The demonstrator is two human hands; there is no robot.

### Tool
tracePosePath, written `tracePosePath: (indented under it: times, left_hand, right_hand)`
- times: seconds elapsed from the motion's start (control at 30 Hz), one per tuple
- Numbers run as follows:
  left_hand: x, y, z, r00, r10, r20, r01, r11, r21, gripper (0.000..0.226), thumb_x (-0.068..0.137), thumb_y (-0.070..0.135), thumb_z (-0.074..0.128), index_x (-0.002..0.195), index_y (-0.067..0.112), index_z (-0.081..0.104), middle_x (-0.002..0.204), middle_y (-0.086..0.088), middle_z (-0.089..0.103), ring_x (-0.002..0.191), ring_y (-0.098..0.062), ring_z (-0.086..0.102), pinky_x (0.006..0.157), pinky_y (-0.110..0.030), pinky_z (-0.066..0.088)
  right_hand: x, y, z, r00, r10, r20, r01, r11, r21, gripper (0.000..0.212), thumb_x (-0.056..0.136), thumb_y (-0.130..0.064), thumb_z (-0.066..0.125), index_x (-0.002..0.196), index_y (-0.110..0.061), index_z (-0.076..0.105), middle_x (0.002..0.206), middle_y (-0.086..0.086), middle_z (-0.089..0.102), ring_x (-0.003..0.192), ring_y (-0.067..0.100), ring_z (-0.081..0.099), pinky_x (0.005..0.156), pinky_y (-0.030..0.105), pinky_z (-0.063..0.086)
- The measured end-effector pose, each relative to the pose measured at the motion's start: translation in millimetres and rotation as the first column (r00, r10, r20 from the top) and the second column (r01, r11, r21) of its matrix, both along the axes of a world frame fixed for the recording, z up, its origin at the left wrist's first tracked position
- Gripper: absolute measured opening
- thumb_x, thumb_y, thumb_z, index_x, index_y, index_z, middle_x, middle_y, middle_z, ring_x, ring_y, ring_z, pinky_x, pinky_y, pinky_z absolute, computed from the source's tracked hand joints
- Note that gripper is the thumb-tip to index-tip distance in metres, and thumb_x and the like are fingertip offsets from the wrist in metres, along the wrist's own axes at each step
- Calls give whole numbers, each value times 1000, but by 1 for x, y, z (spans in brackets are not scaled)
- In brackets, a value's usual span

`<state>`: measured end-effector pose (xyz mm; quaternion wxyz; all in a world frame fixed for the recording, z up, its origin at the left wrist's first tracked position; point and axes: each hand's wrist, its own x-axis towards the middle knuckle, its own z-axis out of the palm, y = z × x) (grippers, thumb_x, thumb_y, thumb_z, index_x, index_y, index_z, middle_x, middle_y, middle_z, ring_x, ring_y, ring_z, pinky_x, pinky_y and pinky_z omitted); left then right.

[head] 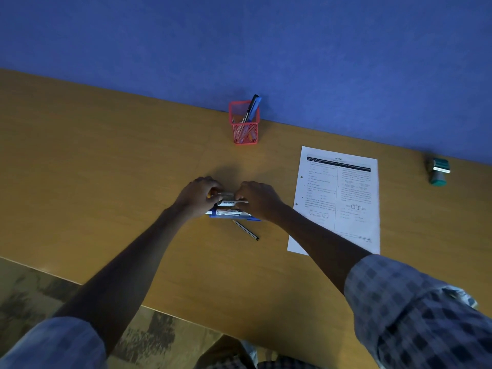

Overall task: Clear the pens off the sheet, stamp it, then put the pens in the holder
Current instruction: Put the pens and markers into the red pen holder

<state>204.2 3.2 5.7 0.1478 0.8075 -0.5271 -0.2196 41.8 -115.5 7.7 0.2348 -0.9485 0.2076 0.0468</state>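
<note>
Wooden desk (pixel 106 169), head view, items listed from left to right.

Left hand (pixel 198 195): fingers curled down over the left end of a bundle of markers and pens (pixel 230 209). The hand is closed on the bundle.

Bundle of markers and pens: lies on the desk near centre, well clear of the sheet. White barrels and a blue barrel are visible between the two hands. The exact count cannot be told.

Right hand (pixel 259 199): fingers closed on the right end of the same bundle, so that both hands press the items together from opposite ends.

Thin dark pen (pixel 246 230): lies loose on the desk just in front of the bundle, at an angle. Neither hand touches it.

Red mesh holder (pixel 243 123): stands upright at the back of the desk, against the blue wall (pixel 319 49), behind the hands. It already contains several pens.

Printed sheet (pixel 338 198): lies flat to the right of the hands. No pens rest on it. The right forearm crosses its near left corner. Whether a stamp mark is present cannot be told — the print is too small.

Green stamp (pixel 438 171): rests at the far right, well apart from the sheet.

Step in hand, as a judgement: the final step — gathering the pens for the holder. The next move calls for a firm lift of the bundle, a turn to upright, and a lowering into the holder opening. The loose pen requires a separate pick-up.
</note>
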Motion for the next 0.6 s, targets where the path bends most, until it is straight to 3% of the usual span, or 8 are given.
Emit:
tracePosePath:
  times: [0.2,0.4,0.5,0.6]
  left_hand:
    - [13,-1,9,978,92,-190,-119,983,-138,19,91,22,65,109,17,66,104,-4,71,94,-23,66,82,-43,55]
    - [34,-22,37,951,215,-222,-287,879,-381,18,94,25,61,109,17,68,93,1,66,72,-8,62,59,-19,45]
    - [41,-35,53,914,264,-307,-389,782,-486,18,90,27,66,102,14,69,82,-3,67,54,0,58,54,-22,45]
    - [45,-52,68,849,323,-418,-519,661,-542,18,80,23,72,94,12,69,82,-3,66,59,-7,60,57,-27,47]
  right_hand:
    - [-2,-6,2,996,-64,63,57,994,97,27,91,-31,64,110,-14,70,106,5,67,97,24,63,82,36,49]
    - [-7,-24,12,950,-227,217,166,950,266,21,90,-27,65,103,-13,72,99,4,75,85,19,70,76,39,58]
    - [-6,-35,16,904,-316,288,215,918,333,20,91,-26,63,102,-11,72,98,4,76,84,16,70,76,39,59]
    - [-3,-46,23,827,-442,348,297,868,399,20,93,-25,62,103,-9,69,99,5,75,86,16,70,78,41,59]
